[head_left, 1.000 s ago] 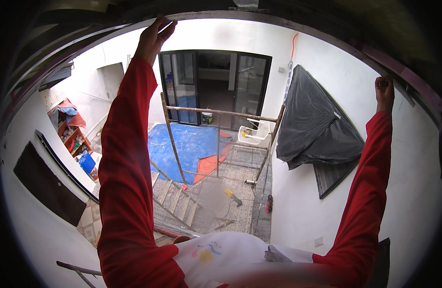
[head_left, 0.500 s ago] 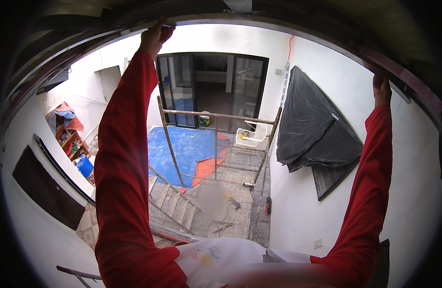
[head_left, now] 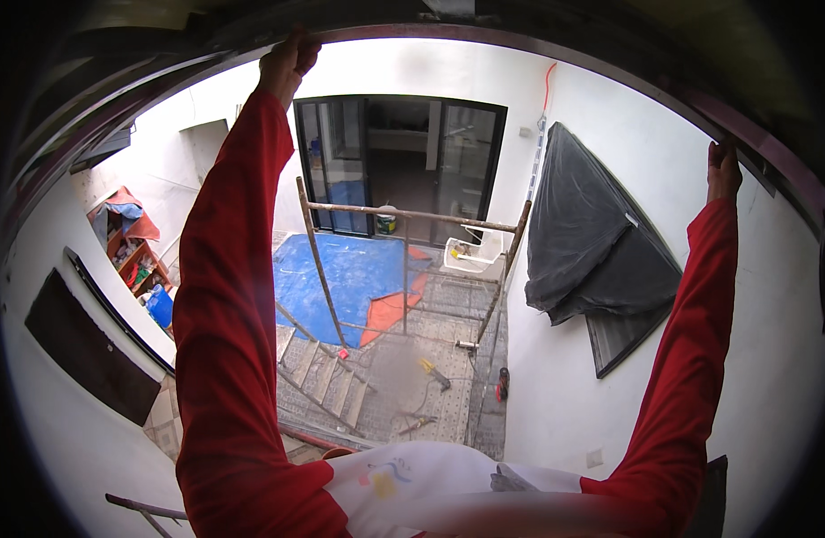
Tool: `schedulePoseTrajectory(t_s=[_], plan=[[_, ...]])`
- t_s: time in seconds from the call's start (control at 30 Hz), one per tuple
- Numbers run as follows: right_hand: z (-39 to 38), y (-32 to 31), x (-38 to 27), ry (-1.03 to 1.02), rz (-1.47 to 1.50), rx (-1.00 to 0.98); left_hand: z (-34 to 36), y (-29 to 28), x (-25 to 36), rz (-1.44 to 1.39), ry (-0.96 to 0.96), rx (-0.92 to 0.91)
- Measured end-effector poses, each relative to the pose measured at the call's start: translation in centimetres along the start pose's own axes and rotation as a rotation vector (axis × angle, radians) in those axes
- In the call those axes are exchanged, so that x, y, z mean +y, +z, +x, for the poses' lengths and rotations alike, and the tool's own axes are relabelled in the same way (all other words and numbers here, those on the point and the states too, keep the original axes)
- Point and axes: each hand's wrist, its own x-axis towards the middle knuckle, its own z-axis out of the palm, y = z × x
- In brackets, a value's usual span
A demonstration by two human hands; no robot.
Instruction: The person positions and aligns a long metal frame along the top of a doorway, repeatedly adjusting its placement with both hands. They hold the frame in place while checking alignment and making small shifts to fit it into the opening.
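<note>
On the left, the left hand (head_left: 289,65) curls its fingers onto the edge of a long overhead bar (head_left: 520,42), holding it. The bar runs above a blue tarp (head_left: 363,278) and scaffold frame (head_left: 412,214) to the raised right hand (head_left: 723,170), whose fingers meet it, though I cannot tell their grip.

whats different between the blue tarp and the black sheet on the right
Pose: the blue tarp lies spread over the floor, while the black sheet drapes over a dark-framed panel by the right wall.
Colour: the tarp is blue with an orange area at one corner; the black sheet shows only black.
Surface: the tarp looks fairly flat, the sheet deeply creased.
Shared: both are thin coverings.
</note>
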Motion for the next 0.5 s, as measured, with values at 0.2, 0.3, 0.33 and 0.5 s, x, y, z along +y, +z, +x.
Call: schedulePoseTrajectory(t_s=[0.2, 0.3, 0.33, 0.5], plan=[[-0.3, -0.5, -0.6, -0.031, -0.094, 0.027, 0.6, 0.0, -0.2, -0.036, 0.050, 0.004], [0.0, -0.4, -0.6, 0.086, -0.002, -0.006, 0.3, -0.1, -0.6, -0.101, 0.014, 0.009], [0.2, -0.3, -0.6, 0.144, 0.045, -0.019, 0.2, -0.2, -0.7, -0.152, 0.014, 0.004], [0.7, -0.3, -1.7, 0.467, 1.006, 0.000, -0.2, 0.3, -0.8, -0.320, -0.049, 0.072]])
